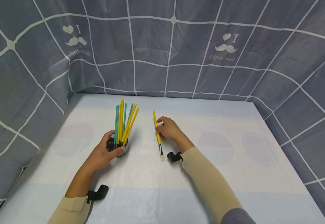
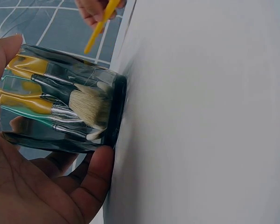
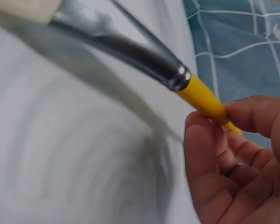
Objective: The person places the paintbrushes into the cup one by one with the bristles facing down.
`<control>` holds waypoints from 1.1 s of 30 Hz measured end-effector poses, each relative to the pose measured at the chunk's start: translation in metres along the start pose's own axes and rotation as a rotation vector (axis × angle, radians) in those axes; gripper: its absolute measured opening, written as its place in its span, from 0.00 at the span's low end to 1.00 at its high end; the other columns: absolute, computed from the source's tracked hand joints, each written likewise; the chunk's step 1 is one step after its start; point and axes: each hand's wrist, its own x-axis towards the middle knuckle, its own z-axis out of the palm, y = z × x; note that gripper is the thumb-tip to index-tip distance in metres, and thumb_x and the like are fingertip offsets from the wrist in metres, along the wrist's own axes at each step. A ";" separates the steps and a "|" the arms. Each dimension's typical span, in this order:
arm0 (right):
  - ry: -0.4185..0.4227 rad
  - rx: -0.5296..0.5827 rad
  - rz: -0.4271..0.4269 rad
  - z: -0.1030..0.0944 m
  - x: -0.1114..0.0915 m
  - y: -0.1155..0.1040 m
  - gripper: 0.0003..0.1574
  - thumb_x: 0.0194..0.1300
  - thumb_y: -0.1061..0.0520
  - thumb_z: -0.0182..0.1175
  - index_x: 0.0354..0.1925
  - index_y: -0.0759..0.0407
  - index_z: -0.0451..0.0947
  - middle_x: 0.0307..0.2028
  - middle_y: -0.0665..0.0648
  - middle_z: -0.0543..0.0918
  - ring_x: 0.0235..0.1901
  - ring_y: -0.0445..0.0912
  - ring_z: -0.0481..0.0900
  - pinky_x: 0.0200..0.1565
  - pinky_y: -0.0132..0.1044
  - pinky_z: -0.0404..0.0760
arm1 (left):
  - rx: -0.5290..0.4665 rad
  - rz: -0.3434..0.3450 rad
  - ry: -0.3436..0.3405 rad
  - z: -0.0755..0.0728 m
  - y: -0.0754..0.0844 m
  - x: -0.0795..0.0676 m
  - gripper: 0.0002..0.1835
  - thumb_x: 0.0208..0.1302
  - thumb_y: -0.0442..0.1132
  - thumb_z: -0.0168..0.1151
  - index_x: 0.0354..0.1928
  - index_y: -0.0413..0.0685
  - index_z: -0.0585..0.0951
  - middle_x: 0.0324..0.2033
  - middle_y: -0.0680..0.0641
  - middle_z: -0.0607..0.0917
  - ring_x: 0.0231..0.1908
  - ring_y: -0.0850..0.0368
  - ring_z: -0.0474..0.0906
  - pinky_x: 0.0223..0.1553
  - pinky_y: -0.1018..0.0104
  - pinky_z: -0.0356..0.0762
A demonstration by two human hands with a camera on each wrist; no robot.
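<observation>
A clear cup with a dark base (image 2: 118, 109) stands on the table, and my left hand (image 1: 102, 155) grips it around its side, thumb and fingers on opposite sides. Several paintbrushes with yellow and teal handles (image 1: 122, 121) lean in it, bristles down. To the right of the cup, my right hand (image 1: 170, 128) pinches a yellow flat paintbrush (image 1: 158, 137) by its handle between thumb and fingers. Its pale bristles point toward the near side of the table. In the right wrist view the brush's silver ferrule (image 3: 126, 42) looms close, with its shadow on the tabletop below.
A white patterned tablecloth (image 1: 235, 174) covers the table. Behind and at both sides hangs a grey curtain (image 1: 151, 40) with white grid lines. Black wrist cameras (image 1: 98, 193) are strapped at both sleeves.
</observation>
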 end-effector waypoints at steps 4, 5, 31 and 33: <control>0.000 0.084 -0.077 0.000 -0.006 -0.009 0.20 0.68 0.61 0.61 0.57 0.60 0.72 0.33 0.59 0.80 0.26 0.49 0.80 0.31 0.39 0.82 | -0.007 -0.009 -0.006 0.000 0.002 -0.001 0.50 0.63 0.61 0.64 0.78 0.59 0.46 0.68 0.32 0.64 0.63 0.30 0.63 0.52 0.35 0.67; -0.002 0.106 -0.096 0.000 -0.008 -0.012 0.21 0.68 0.61 0.61 0.58 0.59 0.72 0.33 0.59 0.79 0.26 0.49 0.81 0.32 0.39 0.82 | -0.008 -0.009 -0.006 0.000 0.002 -0.001 0.50 0.63 0.61 0.64 0.78 0.59 0.46 0.68 0.32 0.64 0.63 0.30 0.63 0.52 0.35 0.67; 0.172 0.490 -0.480 0.015 -0.049 -0.073 0.19 0.71 0.66 0.54 0.58 0.63 0.66 0.38 0.60 0.73 0.35 0.48 0.81 0.39 0.42 0.84 | -0.008 -0.008 0.011 0.001 0.005 -0.001 0.50 0.63 0.60 0.65 0.78 0.58 0.47 0.69 0.34 0.64 0.63 0.31 0.63 0.53 0.33 0.65; 0.164 0.493 -0.500 0.020 -0.048 -0.074 0.19 0.71 0.66 0.54 0.58 0.62 0.66 0.38 0.59 0.72 0.34 0.47 0.81 0.39 0.42 0.84 | -0.015 -0.013 0.011 0.002 0.005 -0.001 0.49 0.64 0.59 0.65 0.78 0.59 0.47 0.69 0.34 0.64 0.64 0.31 0.63 0.54 0.33 0.64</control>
